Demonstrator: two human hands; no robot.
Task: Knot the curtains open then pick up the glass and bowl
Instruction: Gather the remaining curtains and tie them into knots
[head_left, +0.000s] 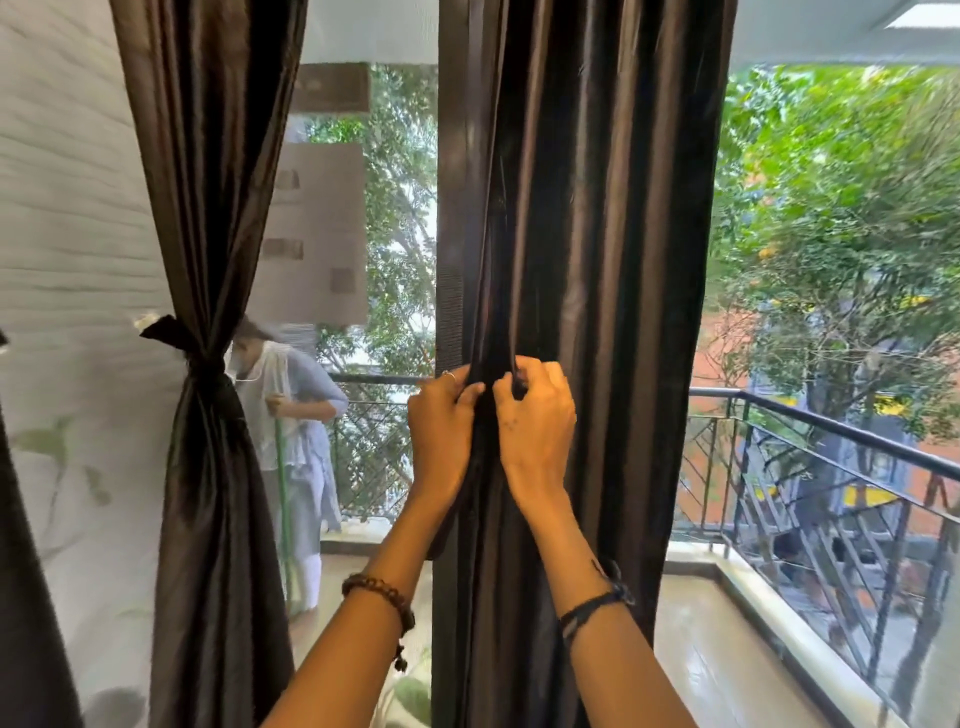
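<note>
Two hands are bunched up right next to each other on the middle curtain (587, 260), about halfway down it. Left hand (441, 431) has its fingers (470, 397) curled into a fold at the curtain's left edge, and the right hand (535, 421) is doing the same just beside it, fingers tucked into the fabric, both gripping tight. This curtain hangs loose and straight, not gathered at all yet. The far-left curtain (202, 208) is already cinched with a tie (176, 338) against the wall, so I'd say that one's done.

What could go wrong: the fabric looks slick and satiny, so a knot pulled from only the edge folds might slide loose or leave most of the panel hanging. Yanking down hard could also strain whatever holds it up top, which I can't see.

Glass and bowl aren't in view anywhere, so no clue where those are.
</note>
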